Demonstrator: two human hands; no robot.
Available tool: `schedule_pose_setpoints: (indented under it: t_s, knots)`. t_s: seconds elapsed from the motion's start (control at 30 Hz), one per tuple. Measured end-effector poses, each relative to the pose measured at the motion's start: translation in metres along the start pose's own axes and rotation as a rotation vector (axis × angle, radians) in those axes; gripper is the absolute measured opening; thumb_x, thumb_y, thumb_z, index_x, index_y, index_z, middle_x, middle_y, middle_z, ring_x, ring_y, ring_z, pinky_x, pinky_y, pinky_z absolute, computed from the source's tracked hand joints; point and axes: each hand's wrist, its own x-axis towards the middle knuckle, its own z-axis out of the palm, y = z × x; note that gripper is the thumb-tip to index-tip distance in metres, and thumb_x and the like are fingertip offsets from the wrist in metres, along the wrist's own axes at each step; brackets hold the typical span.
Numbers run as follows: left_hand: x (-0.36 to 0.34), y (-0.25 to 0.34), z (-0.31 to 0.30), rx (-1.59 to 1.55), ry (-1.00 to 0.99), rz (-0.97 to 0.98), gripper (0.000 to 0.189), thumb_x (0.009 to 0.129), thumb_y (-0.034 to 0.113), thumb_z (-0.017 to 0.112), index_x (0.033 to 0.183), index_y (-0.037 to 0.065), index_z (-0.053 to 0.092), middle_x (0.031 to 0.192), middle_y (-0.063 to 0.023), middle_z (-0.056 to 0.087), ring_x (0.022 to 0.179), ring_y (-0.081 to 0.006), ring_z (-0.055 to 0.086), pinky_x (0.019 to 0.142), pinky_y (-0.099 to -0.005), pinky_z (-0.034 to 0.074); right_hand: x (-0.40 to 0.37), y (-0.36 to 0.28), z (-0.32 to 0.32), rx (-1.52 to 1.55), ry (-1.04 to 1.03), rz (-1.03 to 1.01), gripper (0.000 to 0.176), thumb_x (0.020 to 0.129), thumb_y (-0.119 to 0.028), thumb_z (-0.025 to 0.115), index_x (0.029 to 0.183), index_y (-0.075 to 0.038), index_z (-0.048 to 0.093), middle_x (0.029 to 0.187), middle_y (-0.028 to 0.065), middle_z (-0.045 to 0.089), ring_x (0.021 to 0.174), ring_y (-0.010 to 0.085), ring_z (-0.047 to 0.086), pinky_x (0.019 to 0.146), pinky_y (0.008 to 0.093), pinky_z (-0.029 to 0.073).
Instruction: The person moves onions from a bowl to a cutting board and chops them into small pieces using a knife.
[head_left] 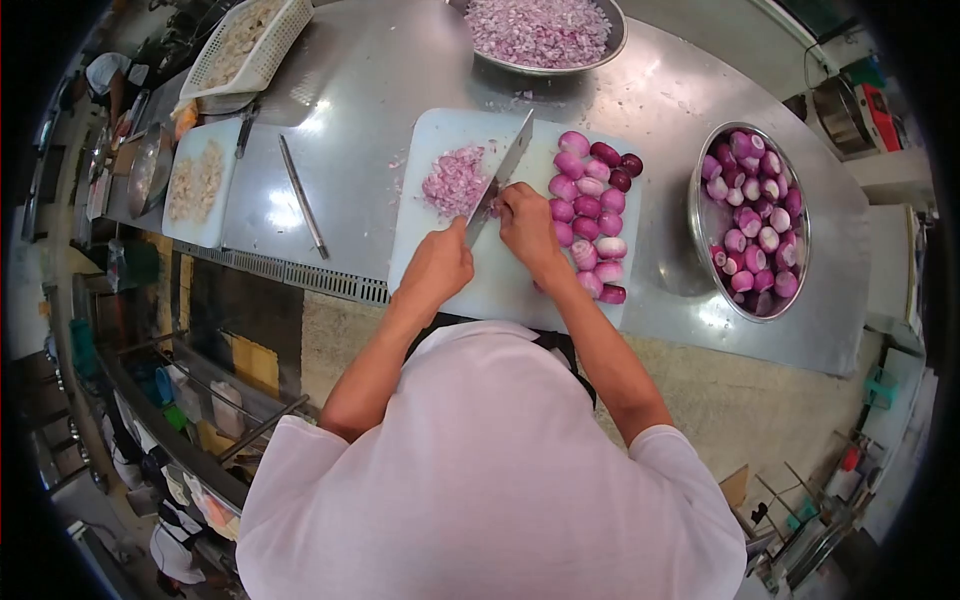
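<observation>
My left hand [437,266] is closed round the handle of a broad knife [513,152], whose blade points up and away over the white cutting board [425,140]. Close beside the blade, my right hand [528,230] pinches a small purple onion piece [494,208], mostly hidden by the fingers. Chopped onion [456,180] lies in a heap left of the knife. Peeled whole onions [587,207] stand in rows on the board's right side, next to my right hand.
A metal bowl of chopped onion [540,32] is at the back, and a bowl of whole onions [752,225] at right. At left are a metal rod [303,195], a smaller board [225,210] with pale pieces and a white basket [292,30]. A person [108,75] is at far left.
</observation>
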Motion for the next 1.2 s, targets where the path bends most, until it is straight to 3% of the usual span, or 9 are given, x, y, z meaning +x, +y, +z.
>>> schedule_pose_setpoints:
  t_s: [0.17,0.27,0.37,0.43,0.53,0.73,1.2]
  knots:
    - [-0.001,-0.004,0.006,-0.007,-0.040,-0.077,0.018,0.085,0.003,0.055,0.101,-0.007,0.051,0.074,-0.0316,0.061,0.076,-0.0496,0.061,0.067,-0.0528,0.047,-0.002,0.001,0.003,0.090,0.030,-0.005,0.009,0.075,0.009,0.061,0.081,0.002,0.063,0.083,0.0177,0.062,0.075,0.0392,0.062,0.067,0.0448,0.050]
    - [0.008,-0.008,0.004,0.028,0.005,0.006,0.030,0.083,-0.001,0.054,0.111,-0.011,0.050,0.076,-0.0305,0.063,0.076,-0.0479,0.063,0.068,-0.0540,0.048,0.000,-0.001,-0.005,0.062,-0.047,0.005,0.015,0.075,0.010,0.057,0.086,0.002,0.065,0.089,0.0188,0.062,0.083,0.0410,0.061,0.074,0.0470,0.050]
    - [-0.004,0.000,-0.012,0.003,0.045,-0.017,0.029,0.083,-0.001,0.054,0.111,-0.010,0.051,0.076,-0.0310,0.063,0.077,-0.0478,0.063,0.069,-0.0542,0.048,0.003,0.003,-0.003,0.028,-0.036,-0.079,0.015,0.075,0.009,0.058,0.086,0.001,0.065,0.089,0.0175,0.062,0.088,0.0387,0.061,0.075,0.0460,0.049]
    - [-0.005,-0.007,-0.002,0.064,0.040,-0.079,0.037,0.086,0.004,0.054,0.120,-0.009,0.050,0.078,-0.0292,0.064,0.076,-0.0471,0.063,0.068,-0.0521,0.048,0.000,0.001,-0.004,-0.047,-0.080,-0.065,0.015,0.075,0.007,0.058,0.085,-0.001,0.064,0.089,0.0165,0.061,0.092,0.0372,0.060,0.076,0.0449,0.049]
    - [0.001,-0.008,-0.011,0.082,-0.025,-0.100,0.039,0.086,0.004,0.054,0.123,-0.008,0.050,0.077,-0.0299,0.063,0.076,-0.0472,0.063,0.068,-0.0523,0.048,-0.001,-0.005,-0.003,-0.030,-0.102,-0.026,0.013,0.076,0.004,0.059,0.086,-0.002,0.063,0.087,0.0169,0.061,0.088,0.0381,0.061,0.074,0.0466,0.050]
    - [0.005,-0.010,0.007,0.021,0.034,-0.016,0.024,0.086,0.004,0.054,0.108,-0.005,0.051,0.075,-0.0310,0.062,0.076,-0.0481,0.062,0.067,-0.0539,0.047,-0.003,-0.009,0.002,-0.090,-0.084,-0.005,0.010,0.078,0.001,0.059,0.087,0.000,0.063,0.083,0.0193,0.061,0.081,0.0415,0.062,0.070,0.0495,0.050]
    - [0.007,-0.006,0.012,0.014,0.051,-0.056,0.018,0.086,0.004,0.055,0.102,-0.005,0.052,0.072,-0.0290,0.062,0.073,-0.0485,0.062,0.066,-0.0523,0.048,-0.002,-0.006,0.002,-0.068,-0.123,0.036,0.017,0.076,0.006,0.056,0.090,0.001,0.064,0.088,0.0216,0.061,0.082,0.0436,0.063,0.072,0.0496,0.051]
